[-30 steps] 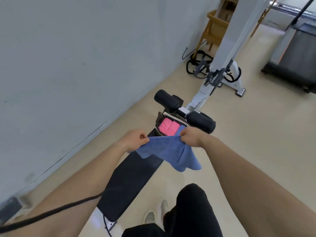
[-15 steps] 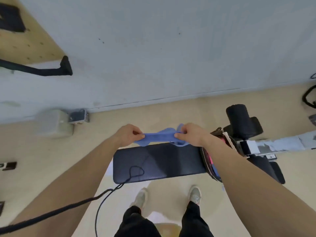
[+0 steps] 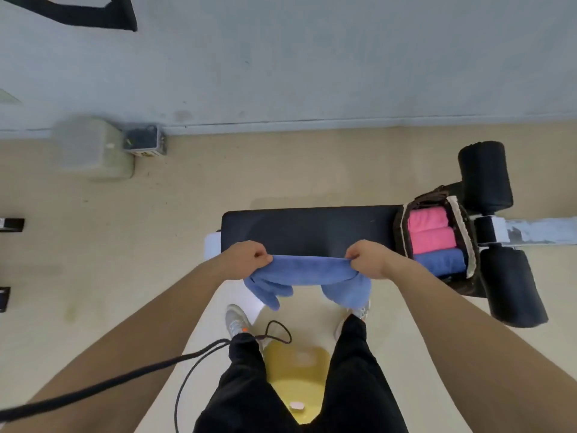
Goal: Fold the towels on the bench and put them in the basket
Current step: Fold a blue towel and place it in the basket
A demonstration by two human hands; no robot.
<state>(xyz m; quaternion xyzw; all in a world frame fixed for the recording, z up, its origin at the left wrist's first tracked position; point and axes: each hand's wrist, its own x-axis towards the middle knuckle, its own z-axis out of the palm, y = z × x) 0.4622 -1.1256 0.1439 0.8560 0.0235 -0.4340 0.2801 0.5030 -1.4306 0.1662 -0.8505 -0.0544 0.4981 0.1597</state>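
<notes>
A blue towel [image 3: 307, 271] hangs stretched between my hands above the near edge of the black bench [image 3: 309, 228]. My left hand [image 3: 246, 259] pinches its left end and my right hand [image 3: 368, 259] pinches its right end, and loose folds droop below. At the bench's right end stands a dark woven basket [image 3: 402, 226] holding two pink towels [image 3: 429, 229] and a folded blue towel [image 3: 441, 260].
Black foam rollers [image 3: 485, 176] and a white metal frame [image 3: 537, 231] lie right of the basket. A grey box [image 3: 93, 148] sits on the floor by the wall at left. A black cable [image 3: 187, 360] and a yellow stool [image 3: 296, 379] are between my legs.
My hands have pulled the blue towel wider apart and lowered it to the bench's near edge. The camera has moved closer, and the basket's towels now show.
</notes>
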